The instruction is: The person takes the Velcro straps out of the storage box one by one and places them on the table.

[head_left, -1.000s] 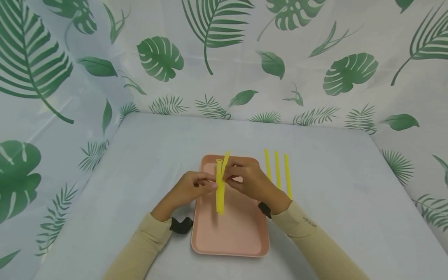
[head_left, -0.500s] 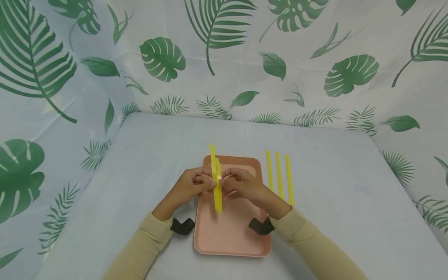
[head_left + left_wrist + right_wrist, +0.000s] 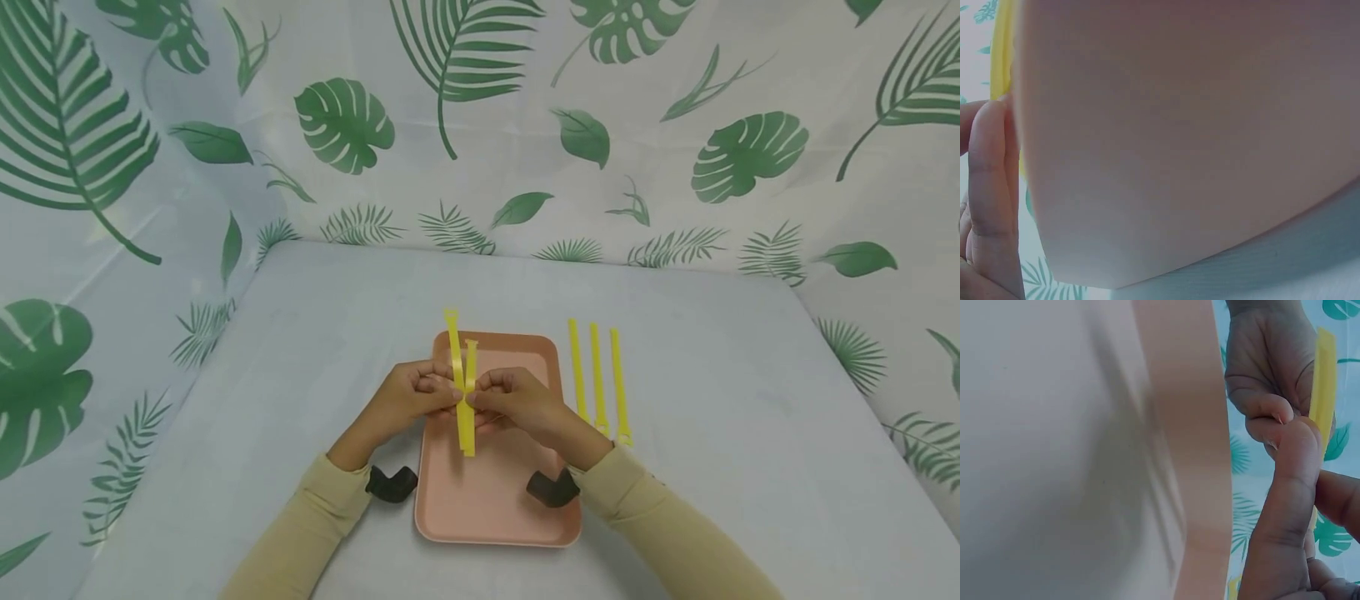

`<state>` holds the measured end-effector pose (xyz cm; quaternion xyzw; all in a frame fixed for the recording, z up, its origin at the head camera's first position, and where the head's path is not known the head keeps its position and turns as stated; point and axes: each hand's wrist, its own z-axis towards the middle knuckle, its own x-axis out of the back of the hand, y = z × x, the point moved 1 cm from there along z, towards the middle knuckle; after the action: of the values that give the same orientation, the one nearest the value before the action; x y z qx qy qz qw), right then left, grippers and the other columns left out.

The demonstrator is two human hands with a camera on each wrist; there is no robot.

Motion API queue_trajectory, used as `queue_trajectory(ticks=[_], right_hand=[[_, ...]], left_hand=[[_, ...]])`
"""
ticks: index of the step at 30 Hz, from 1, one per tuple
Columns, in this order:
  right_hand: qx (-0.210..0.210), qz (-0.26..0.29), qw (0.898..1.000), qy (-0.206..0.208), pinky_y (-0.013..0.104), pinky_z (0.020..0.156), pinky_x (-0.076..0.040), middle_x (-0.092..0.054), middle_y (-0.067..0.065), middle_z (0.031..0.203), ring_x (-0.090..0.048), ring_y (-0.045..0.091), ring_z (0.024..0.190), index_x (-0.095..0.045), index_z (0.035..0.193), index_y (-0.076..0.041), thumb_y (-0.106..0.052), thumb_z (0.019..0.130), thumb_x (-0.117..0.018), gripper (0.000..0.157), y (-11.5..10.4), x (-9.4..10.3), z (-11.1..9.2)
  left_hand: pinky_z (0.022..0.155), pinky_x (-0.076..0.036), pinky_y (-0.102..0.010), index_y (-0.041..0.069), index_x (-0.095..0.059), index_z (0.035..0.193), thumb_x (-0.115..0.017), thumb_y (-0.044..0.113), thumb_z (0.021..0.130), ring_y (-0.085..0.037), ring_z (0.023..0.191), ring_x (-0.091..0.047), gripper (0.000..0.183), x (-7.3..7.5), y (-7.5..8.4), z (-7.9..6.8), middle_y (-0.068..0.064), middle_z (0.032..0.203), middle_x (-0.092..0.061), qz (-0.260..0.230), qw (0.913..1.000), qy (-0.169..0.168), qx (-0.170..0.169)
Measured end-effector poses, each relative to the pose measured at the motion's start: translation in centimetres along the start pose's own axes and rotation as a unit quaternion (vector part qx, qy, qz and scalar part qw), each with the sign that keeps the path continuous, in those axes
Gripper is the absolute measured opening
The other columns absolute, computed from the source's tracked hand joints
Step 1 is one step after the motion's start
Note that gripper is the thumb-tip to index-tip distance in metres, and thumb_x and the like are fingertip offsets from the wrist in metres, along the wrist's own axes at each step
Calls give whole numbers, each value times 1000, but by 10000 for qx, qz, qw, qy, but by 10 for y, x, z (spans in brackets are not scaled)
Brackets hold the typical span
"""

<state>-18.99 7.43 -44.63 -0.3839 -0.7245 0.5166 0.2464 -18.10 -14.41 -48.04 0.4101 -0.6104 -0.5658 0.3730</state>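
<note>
Over the pink tray (image 3: 498,521), my left hand (image 3: 408,400) and right hand (image 3: 525,406) meet at a pair of thin yellow plastic strips. The left strip (image 3: 454,346), fork-ended at the top, reaches higher and leans left; my left thumb and fingers pinch it. My right thumb and fingers pinch the right strip (image 3: 471,362) at about mid-length. Their tops stand apart, while the lower parts overlap. In the right wrist view a ribbed yellow strip (image 3: 1324,381) rises past my right thumb (image 3: 1297,462). The left wrist view shows only a bit of yellow strip (image 3: 1002,56) behind the fingertips.
Three more yellow strips, the left one (image 3: 577,367), the middle one (image 3: 597,367) and the right one (image 3: 618,375), lie side by side on the white table (image 3: 720,433) right of the tray. Black wrist pieces (image 3: 392,485) hang under both cuffs. A leaf-print cloth (image 3: 510,150) stands behind.
The taller strip has gone from the right side of the other strip to its left. My right hand has lowered a little and turned, its fingers now level with my left hand's.
</note>
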Motion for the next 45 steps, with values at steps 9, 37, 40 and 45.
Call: queue_trajectory(ticks=[9, 37, 40, 45], right_hand=[[-143, -41, 9992, 370, 25, 71, -67, -73, 5, 81, -74, 9, 70, -65, 107, 11, 5, 106, -61, 8, 2, -3, -3], [319, -52, 9852, 1684, 23, 71, -66, -72, 1, 78, -74, 8, 69, -61, 102, 11, 6, 104, -63, 5, 0, 51, -35], [181, -114, 9899, 1400, 25, 73, -66, -73, 2, 81, -75, 10, 71, -61, 106, 10, 4, 104, -64, 7, 4, 53, -36], [189, -321, 9935, 1074, 26, 74, -67, -72, 4, 86, -74, 11, 77, -61, 109, 9, 2, 103, -66, 10, 7, 51, -38]], left_hand=[[75, -65, -24, -15, -64, 120, -72, -2, 99, -8, 80, -74, 26, -4, -3, 1, 1, 85, -75, -57, 9996, -8, 265], [66, -62, -19, -17, -67, 118, -73, 0, 99, -6, 71, -70, 27, 8, -8, -6, 1, 80, -74, 128, 9980, -158, 605], [54, -49, -17, -10, -71, 113, -79, 8, 96, -6, 62, -62, 26, 5, -6, -4, 3, 69, -66, 595, 9947, -189, 820], [50, -35, -18, -7, -75, 112, -83, 14, 94, -8, 54, -56, 28, 2, -4, -3, 2, 69, -69, 996, 9895, -160, 1032]])
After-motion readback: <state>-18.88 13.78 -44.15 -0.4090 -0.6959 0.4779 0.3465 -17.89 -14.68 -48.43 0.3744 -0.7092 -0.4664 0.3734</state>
